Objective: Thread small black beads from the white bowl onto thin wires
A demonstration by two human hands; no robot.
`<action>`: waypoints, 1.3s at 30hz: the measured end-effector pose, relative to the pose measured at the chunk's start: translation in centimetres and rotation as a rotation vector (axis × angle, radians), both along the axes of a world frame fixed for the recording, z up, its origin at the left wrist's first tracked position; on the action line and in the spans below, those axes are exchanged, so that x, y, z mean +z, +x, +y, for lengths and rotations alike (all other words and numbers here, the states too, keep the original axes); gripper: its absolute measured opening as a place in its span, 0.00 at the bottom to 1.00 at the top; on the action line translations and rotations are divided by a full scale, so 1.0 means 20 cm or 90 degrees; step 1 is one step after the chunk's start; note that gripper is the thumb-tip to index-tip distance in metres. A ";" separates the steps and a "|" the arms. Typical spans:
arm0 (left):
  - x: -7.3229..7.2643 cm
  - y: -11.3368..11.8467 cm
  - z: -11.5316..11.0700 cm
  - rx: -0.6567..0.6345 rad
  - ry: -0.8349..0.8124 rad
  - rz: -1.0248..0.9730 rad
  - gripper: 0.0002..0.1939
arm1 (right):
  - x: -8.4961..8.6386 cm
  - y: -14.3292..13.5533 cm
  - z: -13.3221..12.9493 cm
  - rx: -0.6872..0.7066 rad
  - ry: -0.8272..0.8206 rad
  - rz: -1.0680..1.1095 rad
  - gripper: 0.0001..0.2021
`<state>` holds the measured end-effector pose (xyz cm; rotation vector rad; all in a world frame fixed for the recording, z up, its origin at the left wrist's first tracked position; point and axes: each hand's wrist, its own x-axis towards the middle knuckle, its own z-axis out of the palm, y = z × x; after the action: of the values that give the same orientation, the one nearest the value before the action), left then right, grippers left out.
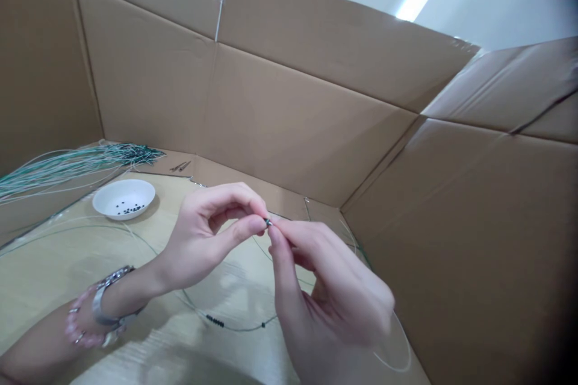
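Observation:
My left hand (205, 237) and my right hand (327, 288) meet tip to tip near the middle of the view, both closed in a pinch. Between the fingertips shows a small dark bead (267, 222) with a pale shiny spot. My left thumb and forefinger grip it; my right fingers pinch what seems to be a thin cord, mostly hidden by the fingers. Below the hands a thin green cord (239, 329) curves over the table. On it sit a row of dark beads (215, 320) and one separate bead (263, 325).
A white bowl (103, 205) with several small dark beads stands at the left. Behind it lies a bundle of green and white cords (90, 159), with small brown slim pieces (180, 166) nearby. Cardboard walls (307, 126) enclose the table (45, 306).

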<state>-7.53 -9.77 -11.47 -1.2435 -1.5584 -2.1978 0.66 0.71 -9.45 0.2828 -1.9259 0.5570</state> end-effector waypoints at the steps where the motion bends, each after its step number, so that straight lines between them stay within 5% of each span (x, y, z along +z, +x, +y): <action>1: 0.00 0.00 0.00 0.003 -0.002 0.008 0.04 | 0.00 0.00 0.00 -0.007 0.004 -0.006 0.07; 12: 0.03 -0.08 -0.12 0.174 -0.196 0.361 0.06 | -0.01 0.00 0.04 -0.109 0.174 -0.031 0.06; 25: 0.06 -0.06 -0.15 0.133 -0.247 0.320 0.03 | 0.02 -0.01 0.05 -0.034 0.149 0.002 0.05; 39: 0.02 -0.04 -0.11 0.091 -0.146 0.251 0.04 | 0.01 -0.01 0.03 -0.007 0.074 0.048 0.08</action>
<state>-8.30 -12.00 -11.14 -1.4671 -1.6989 -1.5995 0.55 1.28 -9.28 0.3618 -1.8886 0.4219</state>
